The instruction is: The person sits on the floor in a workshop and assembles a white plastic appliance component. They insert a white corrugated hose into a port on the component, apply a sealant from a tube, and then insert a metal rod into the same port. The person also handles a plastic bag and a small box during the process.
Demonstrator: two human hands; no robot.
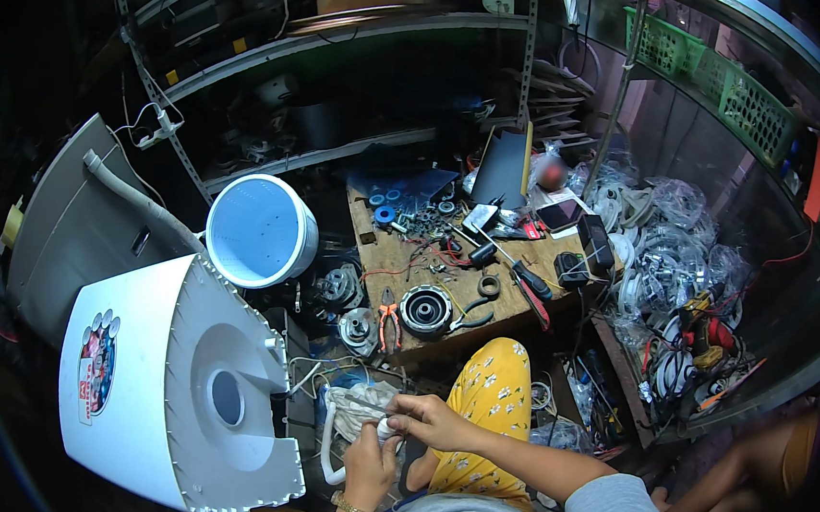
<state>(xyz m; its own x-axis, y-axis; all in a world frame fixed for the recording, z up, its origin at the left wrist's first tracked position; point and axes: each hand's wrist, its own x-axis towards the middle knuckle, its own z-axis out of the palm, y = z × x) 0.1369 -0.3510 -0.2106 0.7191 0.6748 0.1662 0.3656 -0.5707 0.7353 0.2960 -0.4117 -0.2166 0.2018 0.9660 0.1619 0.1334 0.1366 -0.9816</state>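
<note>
My left hand (369, 467), with a gold-coloured watch at its wrist, is closed around a small white rounded part (384, 431). Close against it, my right hand (433, 423) pinches a thin, dark, blade-like strip (367, 404) that points left over the white part. The strip's exact kind is too small to make out. Just left of both hands hangs a bent white hose (328, 439). Beneath them lies a crumpled whitish cloth or bag (356, 409). My knee in yellow flowered trousers (496, 388) is beside my right forearm.
A large white washing-machine housing (146, 370) stands at left, near a blue-and-white tub (263, 230). Ahead, a low wooden table (390, 264) carries pliers (389, 320), screwdrivers (531, 281) and a round black part (425, 310). Bagged parts (671, 248) pile up at right, near another person's leg (735, 469).
</note>
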